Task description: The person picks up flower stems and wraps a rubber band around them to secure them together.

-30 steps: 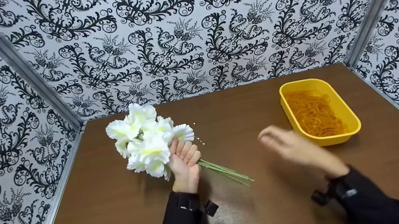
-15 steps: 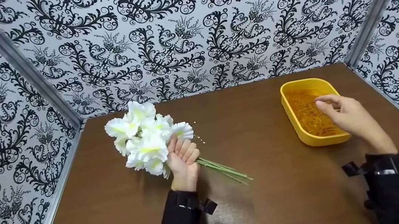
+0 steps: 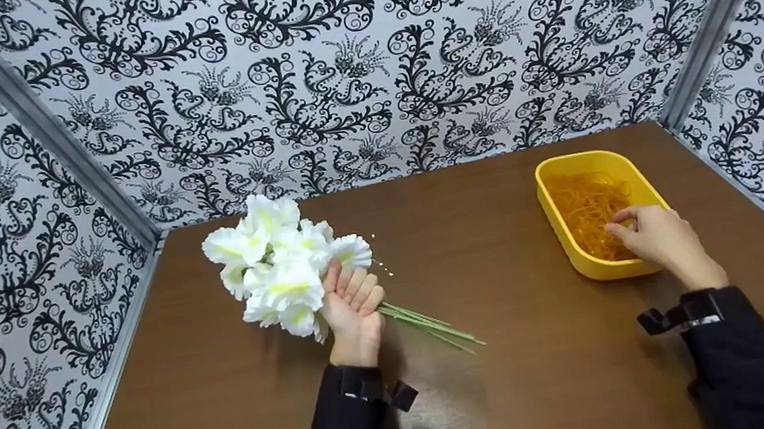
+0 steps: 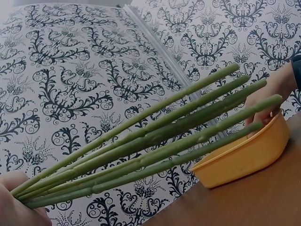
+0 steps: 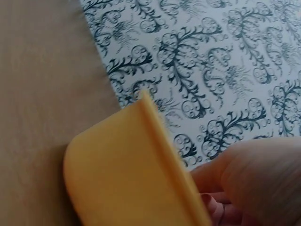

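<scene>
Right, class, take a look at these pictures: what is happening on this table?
A person's left hand grips a bunch of white artificial flowers with green stems just above the brown wooden table. The right hand reaches into a yellow plastic tub of orange rubber bands, fingers curled among them; whether it has one is unclear.

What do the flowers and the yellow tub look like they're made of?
Flowers: likely artificial, with matte white cloth-like petals and stems that are uniform, smooth green and ridged like moulded plastic. Tub: probably plastic, judging by its even yellow colour, thin rounded rim and slight sheen.
</scene>
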{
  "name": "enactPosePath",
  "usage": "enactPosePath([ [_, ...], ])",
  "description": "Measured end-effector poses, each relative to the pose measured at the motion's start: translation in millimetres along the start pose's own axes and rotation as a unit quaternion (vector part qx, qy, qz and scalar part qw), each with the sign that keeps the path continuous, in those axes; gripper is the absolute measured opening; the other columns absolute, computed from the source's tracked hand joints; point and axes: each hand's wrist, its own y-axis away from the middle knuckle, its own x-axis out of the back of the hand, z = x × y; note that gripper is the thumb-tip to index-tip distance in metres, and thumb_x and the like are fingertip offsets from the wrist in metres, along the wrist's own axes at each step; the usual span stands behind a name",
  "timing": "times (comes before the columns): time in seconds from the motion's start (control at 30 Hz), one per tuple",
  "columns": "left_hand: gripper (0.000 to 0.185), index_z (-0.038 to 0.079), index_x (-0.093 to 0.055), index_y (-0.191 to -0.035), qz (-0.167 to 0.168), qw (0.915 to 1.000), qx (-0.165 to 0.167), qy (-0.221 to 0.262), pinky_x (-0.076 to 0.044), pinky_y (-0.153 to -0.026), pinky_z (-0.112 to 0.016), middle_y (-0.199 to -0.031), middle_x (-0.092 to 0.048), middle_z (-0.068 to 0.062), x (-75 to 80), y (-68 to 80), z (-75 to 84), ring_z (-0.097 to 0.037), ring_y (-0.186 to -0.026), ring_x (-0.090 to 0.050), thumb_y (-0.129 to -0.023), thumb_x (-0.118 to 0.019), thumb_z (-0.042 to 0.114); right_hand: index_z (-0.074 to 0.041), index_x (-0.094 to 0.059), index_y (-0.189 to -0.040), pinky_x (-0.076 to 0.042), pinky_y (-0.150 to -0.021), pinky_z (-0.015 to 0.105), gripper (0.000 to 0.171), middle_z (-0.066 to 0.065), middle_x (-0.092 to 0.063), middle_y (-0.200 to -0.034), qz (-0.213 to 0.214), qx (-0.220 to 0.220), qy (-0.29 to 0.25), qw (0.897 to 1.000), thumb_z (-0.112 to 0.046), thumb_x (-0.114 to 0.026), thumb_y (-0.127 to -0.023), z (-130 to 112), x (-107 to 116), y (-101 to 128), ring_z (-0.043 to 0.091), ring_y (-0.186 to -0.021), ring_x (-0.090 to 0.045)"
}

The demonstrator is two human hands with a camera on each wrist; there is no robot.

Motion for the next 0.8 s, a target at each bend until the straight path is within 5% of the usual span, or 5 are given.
enactPosePath([
  [0.27, 0.047, 0.02, -0.013, -0.065, 0.009, 0.9999, 0.007, -0.005, -0.004, -0.041, -0.015, -0.056, -0.008, 0.011, -7.7, 1.9, -4.2, -0.003, -0.046, -0.006, -0.111, -0.016, 0.031, 0.004, -0.067, -0.122, -0.051, -0.066, 0.056, 0.046, 0.027, -0.07, -0.107, -0.019, -0.023, 0.045, 0.999, -0.033, -0.068, -0.095, 0.7, -8.2, -0.7, 0.045, -0.089, -0.066],
  [0.47, 0.047, 0.02, -0.012, -0.066, 0.001, 1.0, 0.005, -0.002, -0.004, -0.041, -0.015, -0.056, -0.007, 0.011, -10.7, 3.0, -5.2, -0.003, -0.047, -0.006, -0.111, -0.016, 0.031, -0.003, -0.073, -0.107, -0.046, -0.058, 0.045, 0.03, 0.018, -0.071, -0.093, -0.012, -0.025, 0.032, 0.999, -0.03, -0.071, -0.094, -0.9, -6.3, -0.4, 0.036, -0.081, -0.064],
  [0.8, 0.046, 0.02, -0.012, -0.066, -0.009, 0.9999, 0.004, 0.007, -0.006, -0.041, -0.015, -0.057, -0.008, 0.011, -10.3, 3.3, -6.3, -0.003, -0.047, -0.007, -0.111, -0.016, 0.031, -0.002, -0.07, -0.109, -0.043, -0.057, 0.044, 0.028, 0.021, -0.068, -0.09, 0.006, -0.018, 0.018, 1.0, -0.026, -0.062, -0.099, -0.8, -6.2, 0.7, 0.032, -0.071, -0.06],
])
